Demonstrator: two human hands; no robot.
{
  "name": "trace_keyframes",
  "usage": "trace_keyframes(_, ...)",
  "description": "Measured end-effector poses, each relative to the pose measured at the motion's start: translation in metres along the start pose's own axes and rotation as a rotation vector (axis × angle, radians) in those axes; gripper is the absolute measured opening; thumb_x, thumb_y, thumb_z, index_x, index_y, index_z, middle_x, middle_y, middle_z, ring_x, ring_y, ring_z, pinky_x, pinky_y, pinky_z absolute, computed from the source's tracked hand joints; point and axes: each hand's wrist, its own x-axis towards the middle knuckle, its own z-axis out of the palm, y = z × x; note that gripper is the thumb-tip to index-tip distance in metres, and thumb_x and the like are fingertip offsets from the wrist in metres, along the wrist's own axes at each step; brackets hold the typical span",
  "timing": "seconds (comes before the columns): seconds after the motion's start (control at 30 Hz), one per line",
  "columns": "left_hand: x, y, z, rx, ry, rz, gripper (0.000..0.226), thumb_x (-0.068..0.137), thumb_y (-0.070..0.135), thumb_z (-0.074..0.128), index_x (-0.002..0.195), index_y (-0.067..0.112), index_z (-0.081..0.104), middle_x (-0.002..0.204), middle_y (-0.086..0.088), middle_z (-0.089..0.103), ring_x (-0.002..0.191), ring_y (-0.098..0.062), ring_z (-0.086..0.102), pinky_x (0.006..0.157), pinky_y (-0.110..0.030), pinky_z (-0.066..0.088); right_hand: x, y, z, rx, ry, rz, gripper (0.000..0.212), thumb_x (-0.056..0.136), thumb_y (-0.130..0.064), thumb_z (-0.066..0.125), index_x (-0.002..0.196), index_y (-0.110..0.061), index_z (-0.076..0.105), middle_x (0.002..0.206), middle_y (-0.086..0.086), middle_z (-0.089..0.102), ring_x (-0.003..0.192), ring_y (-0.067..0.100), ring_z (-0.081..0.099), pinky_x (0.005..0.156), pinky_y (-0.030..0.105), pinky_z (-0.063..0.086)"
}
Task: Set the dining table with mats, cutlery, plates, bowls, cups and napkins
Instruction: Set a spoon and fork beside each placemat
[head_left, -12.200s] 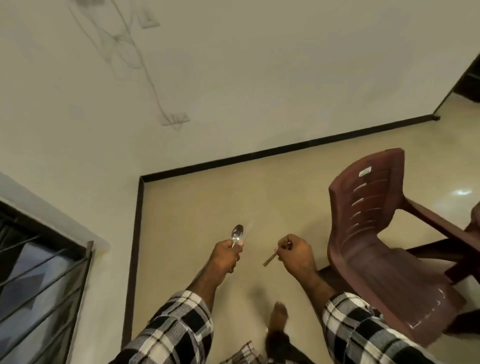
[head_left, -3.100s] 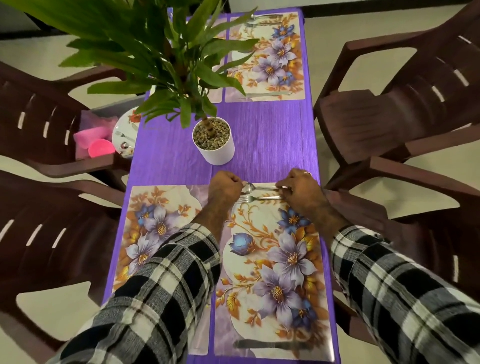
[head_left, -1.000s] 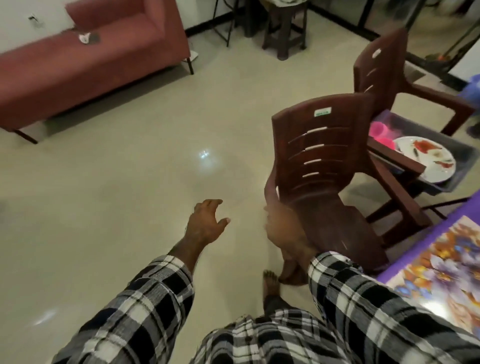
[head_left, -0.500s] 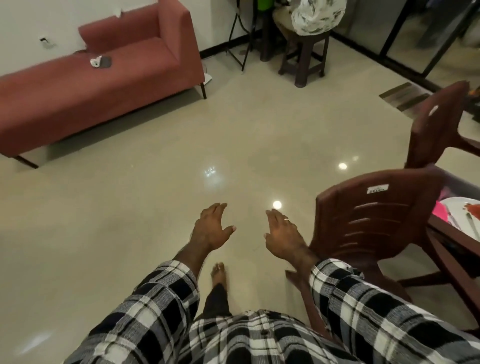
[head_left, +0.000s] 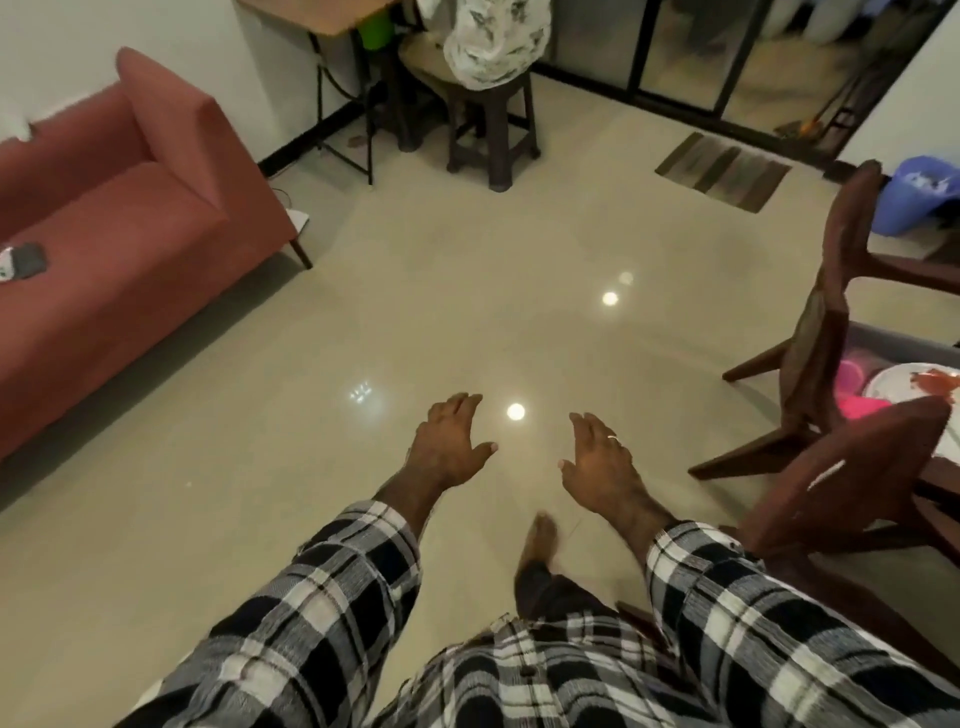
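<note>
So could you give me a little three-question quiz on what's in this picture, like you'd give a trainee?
1. True or false: the left hand is holding a spoon.
2. Which thing lies nearest the plate? A) sofa B) pink cups C) stool
3. Fill in: the ring is on the ____ hand.

Key
1. False: its fingers are spread and it holds nothing.
2. B: they sit beside it in the tray behind the chairs.
3. Right, also empty.
</note>
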Motion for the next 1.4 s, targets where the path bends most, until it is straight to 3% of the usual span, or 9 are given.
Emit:
trace_keyframes(0.2,0.148,0.017,-0.037,0.038,-0.034,0.061,0.087,0.097,0.053,0.068,0.167,0.023,0.025,0.173,-0.004,0.026,0.156,-0.03,0.025,0.12,-0.054,0.037,0.117,0.022,-0.036,0.007,-0.015,0.111,0.084,0.098,-0.039,0.064,0.165,-0.014,0.019,0.17,0.018,0.021,0.151,0.04,0.034,0.117,0.05,0.037)
trace_keyframes(0.4,0.281,0.065,-0.089,0.017,-0.026,0.136,0.086,0.097,0.053,0.069,0.166,0.022,0.027,0.172,-0.003,0.029,0.154,-0.031,0.028,0.116,-0.052,0.041,0.22,0.049,-0.126,-0.018,0.05,0.194,0.082,0.1,-0.043,0.061,0.165,-0.015,0.021,0.171,0.016,0.021,0.153,0.038,0.032,0.118,0.051,0.037)
trace_keyframes(0.7,0.512,0.165,-0.129,0.173,-0.106,0.442,0.088,0.098,0.061,0.061,0.168,0.026,0.021,0.176,-0.003,0.02,0.158,-0.03,0.024,0.119,-0.051,0.039,0.367,0.115,-0.208,0.018,0.183,0.425,0.079,0.105,-0.056,0.043,0.168,-0.019,0.012,0.174,0.015,0.011,0.16,0.034,0.017,0.124,0.059,0.023)
trace_keyframes(0.93,0.675,0.237,-0.162,0.338,-0.265,0.612,0.09,0.099,0.071,0.053,0.169,0.027,0.018,0.178,-0.003,0.014,0.16,-0.029,0.019,0.121,-0.053,0.036,0.461,0.156,-0.262,0.149,0.266,0.66,0.08,0.105,-0.063,0.035,0.168,-0.021,0.008,0.175,0.014,0.008,0.162,0.034,0.01,0.125,0.064,0.013)
trace_keyframes(1.1,0.763,0.331,-0.168,0.344,-0.319,0.721,0.09,0.099,0.07,0.053,0.169,0.026,0.019,0.178,-0.003,0.013,0.16,-0.03,0.018,0.121,-0.052,0.034,0.498,0.199,-0.295,0.234,0.336,0.784,0.081,0.105,-0.065,0.032,0.169,-0.021,0.007,0.176,0.013,0.009,0.162,0.033,0.009,0.126,0.062,0.014)
trace_keyframes(1.4,0.898,0.543,-0.125,0.388,-0.319,0.858,0.09,0.099,0.068,0.056,0.169,0.026,0.018,0.178,-0.003,0.015,0.16,-0.03,0.019,0.121,-0.054,0.034,0.592,0.378,-0.387,0.284,0.4,0.897,0.076,0.107,-0.06,0.031,0.168,-0.021,0.007,0.176,0.012,0.009,0.162,0.034,0.008,0.127,0.062,0.013)
